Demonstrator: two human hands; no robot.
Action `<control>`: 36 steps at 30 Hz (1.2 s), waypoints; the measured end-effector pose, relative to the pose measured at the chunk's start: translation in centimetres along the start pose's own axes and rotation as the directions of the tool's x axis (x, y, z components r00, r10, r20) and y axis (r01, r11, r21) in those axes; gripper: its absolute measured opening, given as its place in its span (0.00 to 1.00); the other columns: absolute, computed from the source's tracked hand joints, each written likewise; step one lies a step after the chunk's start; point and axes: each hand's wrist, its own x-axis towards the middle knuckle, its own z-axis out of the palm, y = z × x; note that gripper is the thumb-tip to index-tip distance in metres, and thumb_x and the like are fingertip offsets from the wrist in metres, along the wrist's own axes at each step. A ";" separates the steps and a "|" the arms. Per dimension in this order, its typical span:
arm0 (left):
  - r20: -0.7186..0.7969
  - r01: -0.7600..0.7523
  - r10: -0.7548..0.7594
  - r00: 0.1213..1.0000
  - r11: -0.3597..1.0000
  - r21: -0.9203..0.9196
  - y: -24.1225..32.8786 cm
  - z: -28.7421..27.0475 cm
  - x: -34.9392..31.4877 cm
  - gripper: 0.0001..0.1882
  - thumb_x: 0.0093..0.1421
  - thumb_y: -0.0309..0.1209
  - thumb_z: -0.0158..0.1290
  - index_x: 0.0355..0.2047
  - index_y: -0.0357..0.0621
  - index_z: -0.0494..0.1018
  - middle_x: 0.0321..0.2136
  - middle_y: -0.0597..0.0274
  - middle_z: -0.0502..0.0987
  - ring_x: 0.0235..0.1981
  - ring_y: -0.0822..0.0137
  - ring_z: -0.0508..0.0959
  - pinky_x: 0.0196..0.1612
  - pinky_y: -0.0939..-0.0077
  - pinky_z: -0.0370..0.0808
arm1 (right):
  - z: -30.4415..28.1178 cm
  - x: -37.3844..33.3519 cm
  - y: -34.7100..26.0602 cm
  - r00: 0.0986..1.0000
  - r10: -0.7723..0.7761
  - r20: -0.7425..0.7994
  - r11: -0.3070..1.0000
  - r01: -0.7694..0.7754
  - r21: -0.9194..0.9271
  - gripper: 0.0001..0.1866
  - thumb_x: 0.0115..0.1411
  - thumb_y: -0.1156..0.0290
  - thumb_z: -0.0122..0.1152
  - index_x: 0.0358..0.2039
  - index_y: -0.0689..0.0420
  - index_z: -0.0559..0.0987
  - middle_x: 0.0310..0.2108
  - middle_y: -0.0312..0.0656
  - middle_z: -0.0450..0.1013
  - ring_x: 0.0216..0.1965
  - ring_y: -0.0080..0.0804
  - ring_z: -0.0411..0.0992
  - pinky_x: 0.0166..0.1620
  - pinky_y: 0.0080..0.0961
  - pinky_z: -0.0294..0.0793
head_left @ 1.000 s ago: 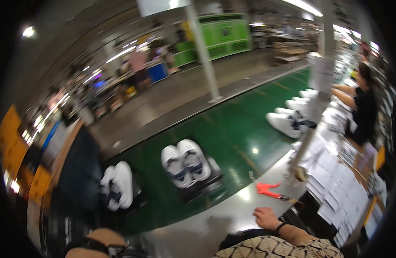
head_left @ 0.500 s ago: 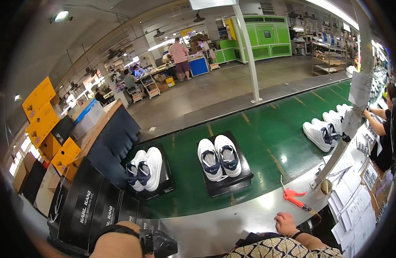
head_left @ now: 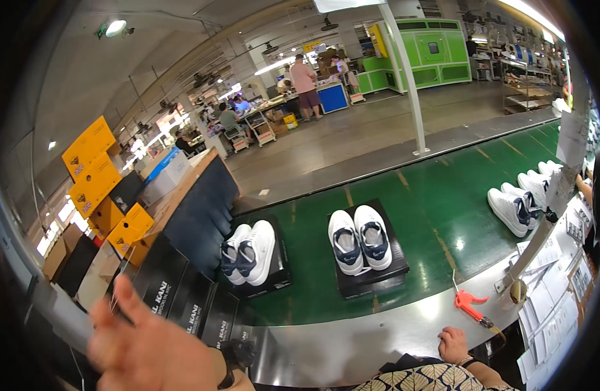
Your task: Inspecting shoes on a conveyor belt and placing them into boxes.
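Note:
My left hand [head_left: 155,348] is raised at the lower left, blurred by motion, with its thumb and fingers apart and nothing seen in it. It is in front of a stack of black shoe boxes [head_left: 190,311]. My right hand [head_left: 452,345] rests on the metal edge of the conveyor [head_left: 371,339], fingers loosely bent and holding nothing. Beyond it lies a red air blow gun [head_left: 469,304] with a thin nozzle. On the green belt, a pair of white sneakers [head_left: 360,241] with navy heels sits on a black shoe box [head_left: 371,287]. Another white pair [head_left: 255,251] stands on a box to its left.
Several more white sneakers [head_left: 514,207] stand on the belt at the right. A metal post [head_left: 531,251] rises beside paper sheets [head_left: 557,319]. Yellow boxes [head_left: 98,186] are stacked at the left, by a draped table [head_left: 199,205]. People work across the aisle; another person's arm shows far right.
My left hand has come up into view at the lower left, where only the forearm showed. The whole scene has shifted rightward with the head. My right hand stays on the metal edge.

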 end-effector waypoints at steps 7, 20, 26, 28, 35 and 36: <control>0.097 -0.115 -0.625 0.774 0.012 0.993 -1.8 -7.0 -5.7 0.22 0.47 0.31 0.56 0.43 0.40 0.68 0.50 0.51 0.64 0.54 0.48 0.60 0.55 0.55 0.56 | 0.6 -0.3 0.5 1.000 0.003 -0.005 1.000 -0.003 0.013 0.10 0.43 0.76 0.52 0.29 0.54 0.73 0.36 0.42 0.67 0.39 0.41 0.65 0.43 0.37 0.61; -0.480 -0.190 -0.460 0.747 -0.840 0.508 6.2 -19.1 -10.7 0.35 0.48 0.41 0.57 0.55 0.51 0.58 0.53 0.61 0.62 0.56 0.56 0.60 0.52 0.50 0.58 | 0.4 0.2 0.2 1.000 -0.016 -0.011 0.999 0.016 -0.039 0.11 0.42 0.77 0.52 0.29 0.54 0.71 0.35 0.42 0.67 0.37 0.43 0.64 0.42 0.37 0.61; -0.231 0.008 -0.523 0.821 -0.394 0.919 7.0 -22.5 -11.9 0.31 0.45 0.30 0.60 0.49 0.35 0.62 0.48 0.48 0.64 0.51 0.50 0.64 0.51 0.59 0.62 | 0.9 0.7 0.8 1.000 -0.020 0.018 1.000 0.020 -0.010 0.09 0.42 0.77 0.52 0.28 0.53 0.72 0.33 0.42 0.66 0.37 0.43 0.64 0.42 0.37 0.61; -0.148 -0.033 -0.493 0.857 -0.340 0.940 6.8 -22.7 -12.6 0.31 0.45 0.29 0.61 0.49 0.35 0.62 0.47 0.49 0.64 0.49 0.50 0.64 0.51 0.60 0.63 | 1.1 0.6 0.8 1.000 0.015 0.015 1.000 -0.015 0.001 0.09 0.43 0.77 0.52 0.27 0.53 0.72 0.32 0.42 0.66 0.36 0.43 0.64 0.42 0.37 0.61; 0.006 -0.110 -0.315 0.949 -0.313 0.943 5.9 -19.3 -10.9 0.29 0.44 0.28 0.63 0.46 0.34 0.65 0.44 0.51 0.66 0.45 0.51 0.67 0.48 0.61 0.65 | 0.8 1.2 1.0 0.999 0.005 0.038 1.000 -0.006 0.016 0.08 0.43 0.77 0.52 0.26 0.53 0.72 0.31 0.42 0.66 0.36 0.43 0.63 0.41 0.38 0.61; 0.004 -0.108 -0.312 0.950 -0.316 0.943 5.5 -18.5 -10.3 0.29 0.44 0.28 0.63 0.46 0.34 0.65 0.44 0.51 0.66 0.45 0.51 0.67 0.48 0.61 0.65 | 0.8 1.2 1.1 0.999 0.016 0.046 1.000 -0.017 0.015 0.07 0.43 0.77 0.52 0.26 0.54 0.72 0.31 0.42 0.66 0.36 0.43 0.63 0.41 0.38 0.61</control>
